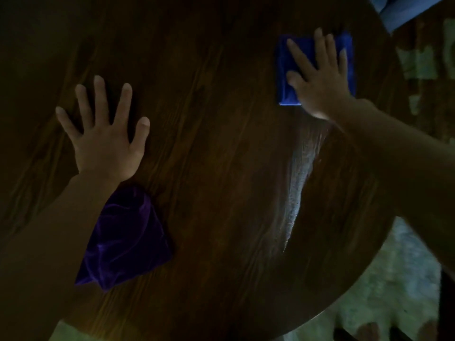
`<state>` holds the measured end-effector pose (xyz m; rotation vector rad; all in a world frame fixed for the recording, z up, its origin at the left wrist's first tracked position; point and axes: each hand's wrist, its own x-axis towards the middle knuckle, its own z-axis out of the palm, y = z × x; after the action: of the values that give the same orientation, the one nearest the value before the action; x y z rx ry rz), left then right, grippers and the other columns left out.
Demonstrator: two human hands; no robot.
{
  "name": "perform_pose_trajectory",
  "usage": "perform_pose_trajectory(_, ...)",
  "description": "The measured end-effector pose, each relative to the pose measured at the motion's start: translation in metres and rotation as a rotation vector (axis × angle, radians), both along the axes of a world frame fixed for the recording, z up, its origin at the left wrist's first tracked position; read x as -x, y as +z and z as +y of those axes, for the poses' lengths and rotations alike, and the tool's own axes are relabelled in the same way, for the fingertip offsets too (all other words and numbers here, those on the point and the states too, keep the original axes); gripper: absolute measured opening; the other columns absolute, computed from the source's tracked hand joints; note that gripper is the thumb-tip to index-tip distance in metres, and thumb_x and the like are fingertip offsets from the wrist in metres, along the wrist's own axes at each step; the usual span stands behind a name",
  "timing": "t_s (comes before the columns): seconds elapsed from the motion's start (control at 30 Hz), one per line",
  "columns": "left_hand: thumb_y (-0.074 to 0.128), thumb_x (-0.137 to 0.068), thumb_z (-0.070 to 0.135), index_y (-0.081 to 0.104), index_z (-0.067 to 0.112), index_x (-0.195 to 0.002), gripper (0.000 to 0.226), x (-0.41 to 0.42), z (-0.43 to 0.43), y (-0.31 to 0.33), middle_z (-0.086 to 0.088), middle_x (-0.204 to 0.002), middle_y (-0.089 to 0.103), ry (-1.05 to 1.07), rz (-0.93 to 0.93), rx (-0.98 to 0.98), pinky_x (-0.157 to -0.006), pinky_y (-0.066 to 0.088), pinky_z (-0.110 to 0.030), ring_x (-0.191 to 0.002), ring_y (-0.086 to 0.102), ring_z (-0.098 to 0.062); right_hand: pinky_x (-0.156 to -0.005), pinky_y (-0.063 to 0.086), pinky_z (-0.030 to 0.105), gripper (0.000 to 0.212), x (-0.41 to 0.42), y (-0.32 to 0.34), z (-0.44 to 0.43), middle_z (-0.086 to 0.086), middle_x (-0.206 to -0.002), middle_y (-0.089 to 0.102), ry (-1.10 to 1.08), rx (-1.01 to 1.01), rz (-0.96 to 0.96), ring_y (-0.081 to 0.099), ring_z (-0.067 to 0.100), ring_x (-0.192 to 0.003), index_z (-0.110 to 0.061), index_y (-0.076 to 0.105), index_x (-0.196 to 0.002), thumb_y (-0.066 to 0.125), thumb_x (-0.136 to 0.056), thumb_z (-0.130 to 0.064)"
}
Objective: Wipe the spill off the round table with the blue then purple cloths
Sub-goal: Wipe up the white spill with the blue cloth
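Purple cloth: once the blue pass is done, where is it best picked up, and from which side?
Pinch the bunched upper folds of the purple cloth from above. It lies crumpled beside the left forearm, with raised wrinkles to pinch. The left hand, flat on the round table, is probably nearest.

Round wooden worktop [221, 168], dim light. Obstacles on its surface: the purple cloth [128, 237], bunched at the near left under the left forearm; the left hand [105, 141], flat with fingers spread just beyond it; the right hand [320, 77], pressed flat on the folded blue cloth [288, 77] near the far right rim. Between the two hands the centre lies bare, as does the near right part, crossed by a pale wet streak [298, 183].
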<state>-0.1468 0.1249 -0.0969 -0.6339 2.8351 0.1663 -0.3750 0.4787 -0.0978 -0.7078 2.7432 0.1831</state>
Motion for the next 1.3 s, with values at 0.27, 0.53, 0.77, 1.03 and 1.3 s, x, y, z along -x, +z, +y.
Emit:
perform_pose_trajectory(0.27,0.008,-0.098,0.073,-0.012,0.045,-0.159,0.071,0.003,-0.001,0.0,-0.002,-0.173,-0.015,0.008,-0.086,-0.002,-0.121,-0.006,-0.068,-0.158,-0.014,-0.032,-0.126,-0.005,0.061,0.063,-0.182,0.009,-0.009,0.013,-0.174,-0.002,0.657,0.239,-0.134,-0.006,0.039,-0.16,-0.046,0.015,-0.163,0.033,-0.104,-0.058)
perform_pose_trajectory(0.53,0.01,-0.1,0.067,-0.011,0.039,-0.161,0.07,0.009,0.068,0.025,-0.002,-0.173,-0.009,0.078,-0.086,-0.046,-0.122,0.0,-0.068,-0.159,-0.007,-0.032,-0.127,-0.005,0.059,0.061,-0.047,0.001,0.024,0.009,-0.175,-0.004,0.437,0.21,-0.06,-0.005,0.035,-0.16,-0.049,0.008,-0.163,0.019,-0.104,-0.062)
perform_pose_trajectory(0.77,-0.002,-0.096,0.07,-0.014,0.046,-0.16,0.069,-0.027,0.135,0.004,-0.003,-0.172,-0.017,0.049,-0.107,-0.062,-0.122,-0.006,-0.067,-0.158,-0.015,-0.033,-0.127,-0.004,0.059,0.065,-0.016,0.002,0.048,0.011,-0.173,-0.017,-0.11,0.187,-0.036,-0.015,0.033,-0.159,-0.044,-0.007,-0.164,0.009,-0.105,-0.064)
perform_pose_trajectory(1.03,0.006,-0.1,0.065,-0.007,0.044,-0.162,0.066,-0.025,0.135,0.0,-0.003,-0.173,-0.012,0.065,-0.071,-0.019,-0.122,-0.003,-0.067,-0.159,-0.01,-0.033,-0.125,-0.013,0.057,0.061,-0.191,0.005,0.06,0.007,-0.174,-0.012,0.786,0.233,-0.29,-0.016,0.031,-0.159,-0.048,0.01,-0.164,0.032,-0.107,-0.058)
perform_pose_trajectory(1.3,0.005,-0.101,0.065,-0.004,0.044,-0.162,0.066,-0.025,0.138,-0.003,-0.003,-0.173,-0.01,0.063,-0.052,-0.007,-0.123,-0.005,-0.066,-0.159,-0.011,-0.031,-0.126,-0.01,0.055,0.064,0.046,-0.001,0.085,0.009,-0.174,-0.014,0.007,0.142,0.002,-0.011,0.034,-0.16,-0.052,-0.008,-0.16,0.012,-0.102,-0.068)
